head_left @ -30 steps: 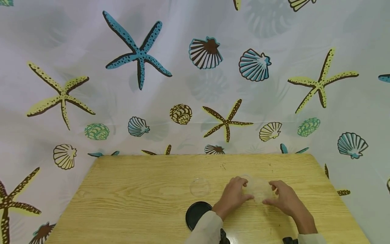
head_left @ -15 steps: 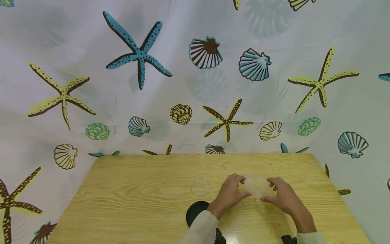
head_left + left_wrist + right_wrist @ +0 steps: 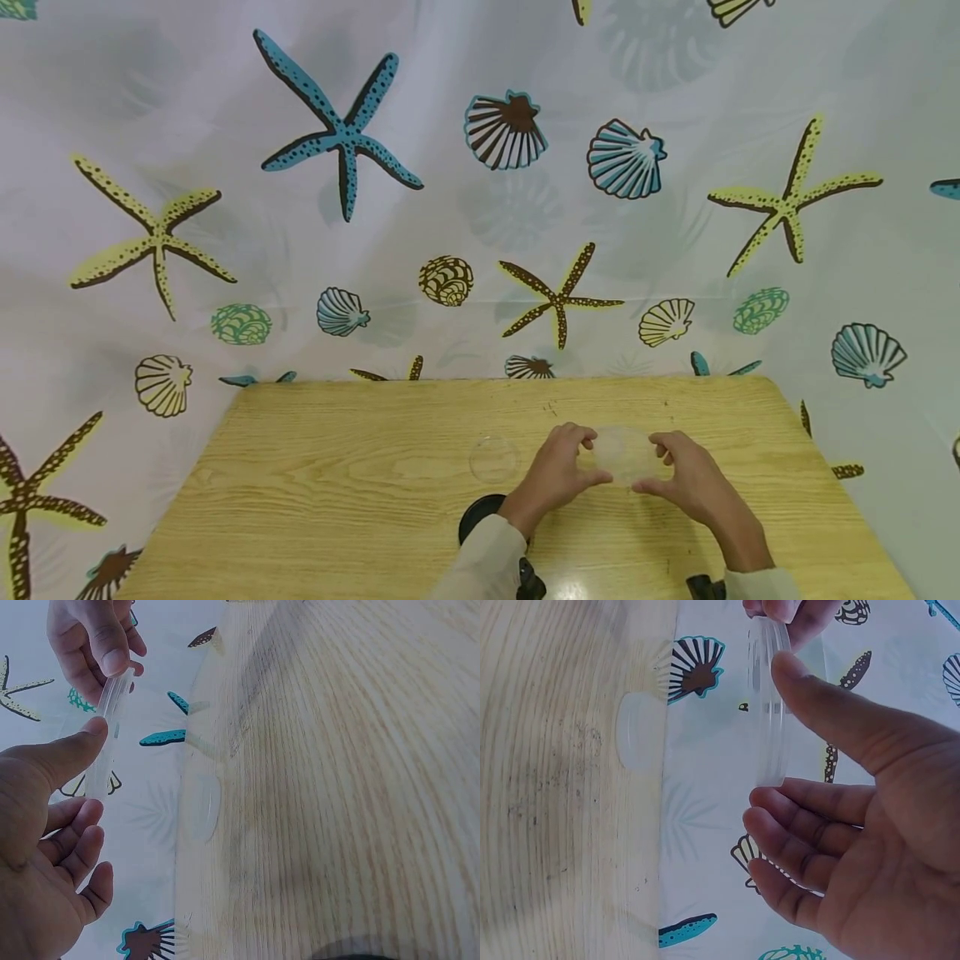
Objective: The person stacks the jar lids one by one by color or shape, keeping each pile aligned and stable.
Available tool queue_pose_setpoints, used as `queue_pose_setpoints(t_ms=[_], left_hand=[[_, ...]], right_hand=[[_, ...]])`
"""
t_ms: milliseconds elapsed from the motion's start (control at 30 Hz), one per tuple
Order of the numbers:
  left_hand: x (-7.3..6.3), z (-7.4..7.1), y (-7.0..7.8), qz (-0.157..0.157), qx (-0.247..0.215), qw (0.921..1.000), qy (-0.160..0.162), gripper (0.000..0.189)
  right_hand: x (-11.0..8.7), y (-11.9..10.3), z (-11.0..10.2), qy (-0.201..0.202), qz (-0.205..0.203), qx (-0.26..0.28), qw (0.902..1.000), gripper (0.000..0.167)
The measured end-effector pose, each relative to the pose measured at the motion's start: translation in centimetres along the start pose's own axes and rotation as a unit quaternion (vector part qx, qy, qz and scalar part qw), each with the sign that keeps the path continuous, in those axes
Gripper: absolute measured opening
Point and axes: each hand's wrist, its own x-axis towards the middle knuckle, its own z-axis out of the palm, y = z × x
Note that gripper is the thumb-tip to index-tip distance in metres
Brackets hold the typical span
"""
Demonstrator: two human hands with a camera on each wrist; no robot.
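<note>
The left hand (image 3: 557,468) and right hand (image 3: 692,475) pinch opposite edges of a clear round plastic lid (image 3: 623,455), each grip closed on it, above the wooden desk (image 3: 337,483). Nearby lie a clear disc (image 3: 493,460) and a black round dish (image 3: 476,518), partly hidden by the left sleeve (image 3: 483,560).

Room far left, disc (image 3: 771,712) blocking between fingers (image 3: 832,799)

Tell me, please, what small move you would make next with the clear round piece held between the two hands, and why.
I would probably ease the clear round piece leftward, toward the clear disc: left grip and right grip hold the piece by opposite edges, raised above the table, while the disc lies there unheld.
</note>
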Motion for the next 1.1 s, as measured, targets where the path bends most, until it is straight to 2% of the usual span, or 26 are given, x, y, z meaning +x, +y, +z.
queue_pose_setpoints(t_ms=[367, 867, 1100], left_hand=[[-0.3, -0.7, -0.2, -0.005, 0.005, 0.9999, -0.009, 0.056], [-1.2, -1.7, -0.6, -0.012, 0.008, 0.9999, -0.001, 0.053], [-1.7, -2.0, -1.0, -0.031, -0.003, 0.9995, -0.009, 0.052]], right_hand=[[0.1, -0.5, 0.4, -0.005, 0.002, 0.016, 0.9999, 0.079], [0.0, -1.4, 1.0, -0.007, -0.003, 0.033, 0.9994, 0.068], [0.1, -1.7, 1.4, -0.017, -0.007, 0.045, 0.9988, 0.064]])
